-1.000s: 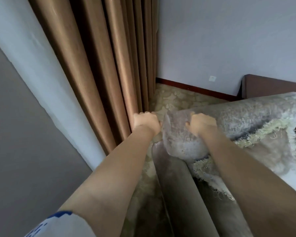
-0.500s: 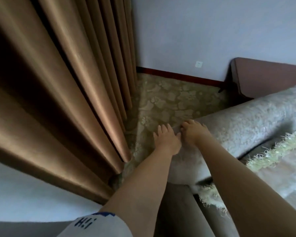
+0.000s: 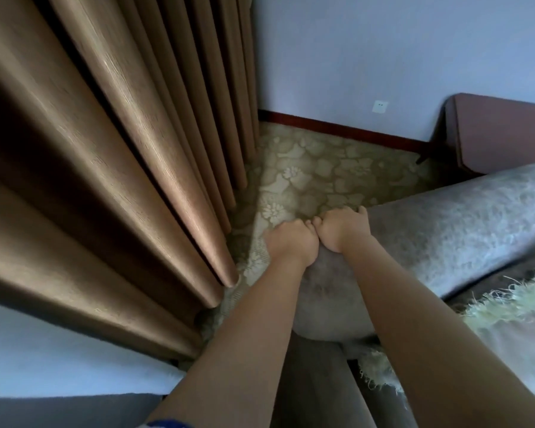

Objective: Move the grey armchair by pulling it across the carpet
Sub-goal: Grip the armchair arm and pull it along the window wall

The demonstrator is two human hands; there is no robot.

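Observation:
The grey armchair (image 3: 464,217) fills the right and lower middle of the head view, its plush rounded back running off to the right. My left hand (image 3: 289,242) and my right hand (image 3: 342,228) sit side by side on the near end of that back, fingers curled over its far edge and gripping it. A fringed pale throw (image 3: 507,304) lies on the chair to the right. Patterned beige carpet (image 3: 322,177) shows beyond my hands.
Heavy brown curtains (image 3: 121,168) hang close on the left, reaching the carpet. A pale wall (image 3: 383,50) with a socket (image 3: 379,106) and dark red skirting closes the far side. A dark brown piece of furniture (image 3: 504,134) stands at the back right, just behind the chair.
My left hand has curled from flat fingers into a grip beside the right hand. The view has shifted closer over the chair back, with the curtains nearer on the left.

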